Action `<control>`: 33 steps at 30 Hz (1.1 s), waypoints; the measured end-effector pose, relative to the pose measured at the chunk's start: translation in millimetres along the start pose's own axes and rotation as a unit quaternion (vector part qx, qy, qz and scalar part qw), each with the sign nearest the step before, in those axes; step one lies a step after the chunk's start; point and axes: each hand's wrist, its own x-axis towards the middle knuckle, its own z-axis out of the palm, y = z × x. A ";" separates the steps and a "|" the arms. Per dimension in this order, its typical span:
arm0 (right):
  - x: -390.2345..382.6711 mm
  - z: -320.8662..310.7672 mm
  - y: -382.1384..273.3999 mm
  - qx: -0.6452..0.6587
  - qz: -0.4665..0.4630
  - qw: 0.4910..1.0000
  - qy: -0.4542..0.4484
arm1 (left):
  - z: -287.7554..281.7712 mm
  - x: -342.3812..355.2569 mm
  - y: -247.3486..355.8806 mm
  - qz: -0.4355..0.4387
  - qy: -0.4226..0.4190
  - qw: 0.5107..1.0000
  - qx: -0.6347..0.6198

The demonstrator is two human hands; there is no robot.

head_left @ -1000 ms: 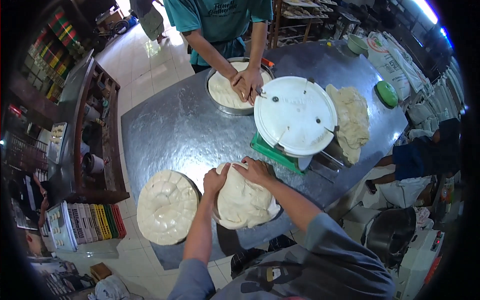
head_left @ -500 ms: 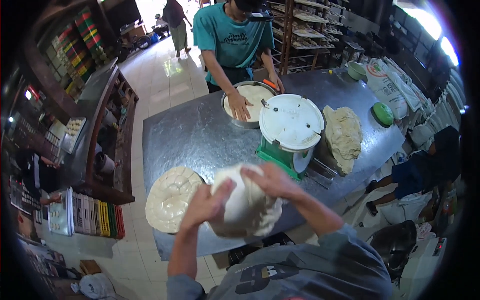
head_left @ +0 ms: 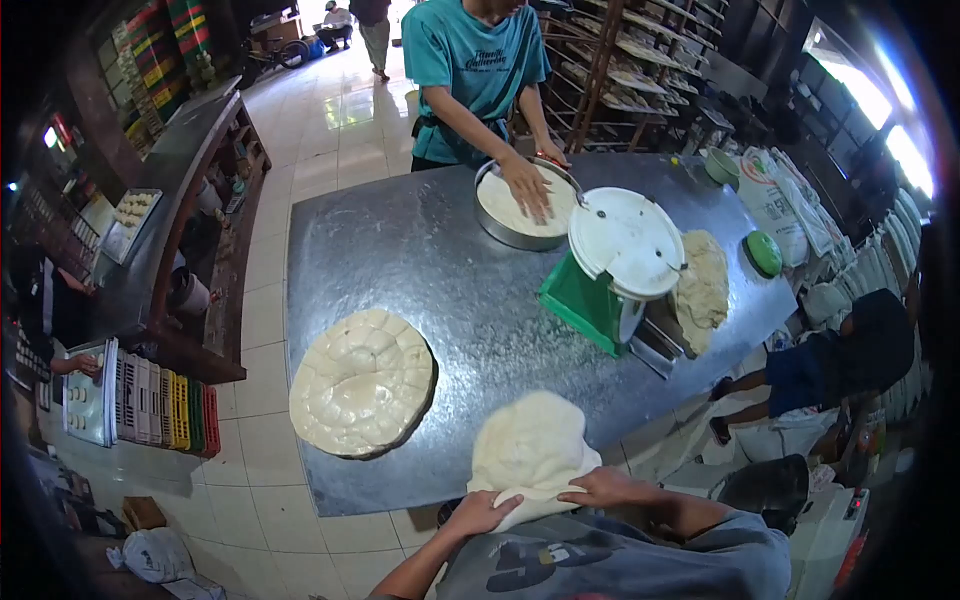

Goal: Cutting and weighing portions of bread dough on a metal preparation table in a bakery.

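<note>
At the table's near edge, a pale dough mass (head_left: 530, 435) lies with its near side pulled toward me and folded. My left hand (head_left: 480, 510) grips that edge at the left, closed on the dough; my right hand (head_left: 600, 487) grips it at the right, also closed on it. To the left rests a broad round dough slab (head_left: 360, 378) with a segmented, glossy surface. Beyond my dough stands a green weighing scale (head_left: 578, 308) with a white round top (head_left: 625, 235); a rougher dough lump (head_left: 702, 280) sits to its right.
Across the steel table (head_left: 380, 235), a co-worker (head_left: 470, 75) has a hand on dough in a round pan (head_left: 505, 222). A green object (head_left: 762, 253) lies at right, beside sacks (head_left: 790, 210). People stand at both sides. A counter (head_left: 170, 170), crates (head_left: 165, 400) and racks (head_left: 640, 70) surround the table.
Both my hands have drawn the dough down toward me and rightward, away from the round slab, lifting it on the way. The co-worker's hand has shifted on the pan's dough. The view has shifted.
</note>
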 end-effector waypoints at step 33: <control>139.8 -167.5 -61.4 0.754 -0.097 0.517 0.394 | -198.3 187.9 193.5 -0.142 0.083 0.984 -0.064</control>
